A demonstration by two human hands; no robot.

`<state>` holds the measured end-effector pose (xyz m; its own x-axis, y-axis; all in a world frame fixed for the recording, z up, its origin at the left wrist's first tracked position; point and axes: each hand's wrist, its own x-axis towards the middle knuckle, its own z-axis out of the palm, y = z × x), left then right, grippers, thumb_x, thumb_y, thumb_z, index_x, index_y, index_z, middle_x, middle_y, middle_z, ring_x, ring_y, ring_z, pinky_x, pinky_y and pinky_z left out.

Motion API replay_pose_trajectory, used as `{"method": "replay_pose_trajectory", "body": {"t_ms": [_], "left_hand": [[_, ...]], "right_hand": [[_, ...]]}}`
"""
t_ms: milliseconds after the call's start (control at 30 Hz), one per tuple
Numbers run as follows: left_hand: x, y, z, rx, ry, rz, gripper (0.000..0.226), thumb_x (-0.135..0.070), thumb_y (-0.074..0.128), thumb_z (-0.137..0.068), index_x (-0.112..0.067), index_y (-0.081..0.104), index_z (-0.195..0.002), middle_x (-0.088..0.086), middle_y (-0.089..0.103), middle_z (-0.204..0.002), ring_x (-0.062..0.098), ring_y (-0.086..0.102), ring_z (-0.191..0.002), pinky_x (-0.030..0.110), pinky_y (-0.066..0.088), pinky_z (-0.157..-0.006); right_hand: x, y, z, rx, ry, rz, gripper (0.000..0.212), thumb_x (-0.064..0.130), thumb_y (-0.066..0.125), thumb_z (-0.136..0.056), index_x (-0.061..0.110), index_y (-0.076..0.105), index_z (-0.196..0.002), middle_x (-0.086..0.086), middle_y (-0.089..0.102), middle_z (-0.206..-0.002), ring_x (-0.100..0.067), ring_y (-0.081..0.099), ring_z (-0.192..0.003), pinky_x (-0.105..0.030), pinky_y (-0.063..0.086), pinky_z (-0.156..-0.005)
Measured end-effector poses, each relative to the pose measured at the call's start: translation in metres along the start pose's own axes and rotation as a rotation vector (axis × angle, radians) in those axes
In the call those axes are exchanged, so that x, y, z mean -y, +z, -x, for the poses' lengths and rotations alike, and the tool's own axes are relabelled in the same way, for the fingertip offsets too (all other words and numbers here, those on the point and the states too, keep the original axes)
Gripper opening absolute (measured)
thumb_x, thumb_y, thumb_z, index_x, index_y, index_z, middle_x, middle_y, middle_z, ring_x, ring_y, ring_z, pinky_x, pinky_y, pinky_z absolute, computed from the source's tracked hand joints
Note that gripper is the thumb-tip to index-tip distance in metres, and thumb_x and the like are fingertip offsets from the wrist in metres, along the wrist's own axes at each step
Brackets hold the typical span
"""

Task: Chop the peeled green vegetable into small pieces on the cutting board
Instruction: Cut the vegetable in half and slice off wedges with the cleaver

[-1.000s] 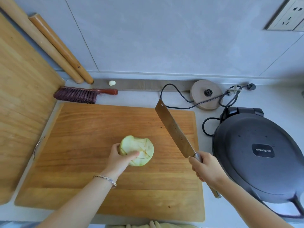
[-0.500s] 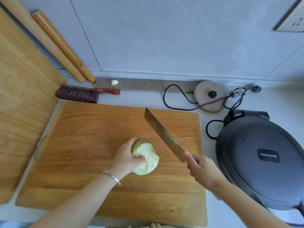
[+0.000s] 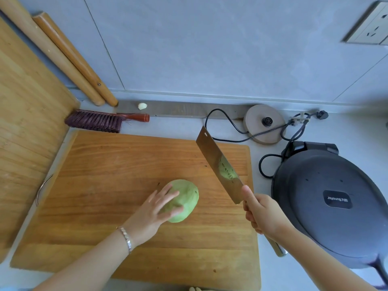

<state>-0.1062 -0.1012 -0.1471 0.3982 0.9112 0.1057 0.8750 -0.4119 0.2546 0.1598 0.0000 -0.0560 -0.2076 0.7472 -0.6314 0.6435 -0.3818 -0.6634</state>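
Note:
A peeled, pale green round vegetable [image 3: 184, 198] lies whole on the wooden cutting board [image 3: 109, 164], right of its middle. My left hand [image 3: 155, 208] rests over the vegetable's left side with fingers spread against it, holding it down. My right hand [image 3: 262, 213] grips the handle of a cleaver [image 3: 218, 164]. The blade is raised above the board, tilted, to the right of the vegetable and apart from it. The green of the vegetable reflects in the blade.
A dark electric griddle [image 3: 331, 202] sits right of the board, with cords and a round kettle base [image 3: 265, 123] behind. A brush [image 3: 98, 121], a garlic clove [image 3: 142, 106], two rolling pins [image 3: 69, 55] and another wooden board [image 3: 25, 114] stand at the left and back.
My left hand turned the vegetable over, so its smooth rounded side faces up instead of the cut face. The cleaver swung in toward the vegetable, then lifted back to the right.

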Motion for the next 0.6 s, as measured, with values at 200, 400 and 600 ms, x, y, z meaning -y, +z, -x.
{"method": "replay_pose_trajectory", "body": {"t_ms": [200,400,600], "left_hand": [[-0.026,-0.016,-0.006,-0.013,-0.451,0.285,0.07,-0.039,0.058,-0.074,-0.036,0.024,-0.136,-0.002,0.022,-0.146,0.023,0.031,-0.135,0.034,0.054,-0.086],[-0.046,-0.018,-0.047,0.091,-0.714,0.268,0.066,-0.048,0.063,-0.077,-0.028,0.038,-0.134,-0.002,0.034,-0.139,0.019,0.028,-0.129,0.029,0.037,-0.101],[-0.042,-0.02,-0.048,0.143,-0.625,0.231,0.071,-0.048,0.067,-0.072,-0.026,0.038,-0.133,0.001,0.03,-0.142,0.019,0.027,-0.131,0.03,0.032,-0.108]], "right_hand": [[0.0,0.014,0.001,0.061,-0.008,0.075,0.053,0.057,0.035,-0.091,0.013,0.045,-0.062,0.005,0.042,-0.048,-0.006,0.033,-0.034,-0.02,0.031,-0.04],[0.006,0.018,0.002,0.086,-0.032,0.191,0.057,0.062,0.031,-0.089,0.014,0.046,-0.062,0.005,0.045,-0.05,-0.005,0.035,-0.037,-0.019,0.032,-0.043],[0.004,0.03,0.007,0.114,-0.036,0.272,0.07,0.075,0.021,-0.069,0.012,0.049,-0.069,0.003,0.047,-0.056,-0.011,0.039,-0.045,-0.025,0.036,-0.051]]}}
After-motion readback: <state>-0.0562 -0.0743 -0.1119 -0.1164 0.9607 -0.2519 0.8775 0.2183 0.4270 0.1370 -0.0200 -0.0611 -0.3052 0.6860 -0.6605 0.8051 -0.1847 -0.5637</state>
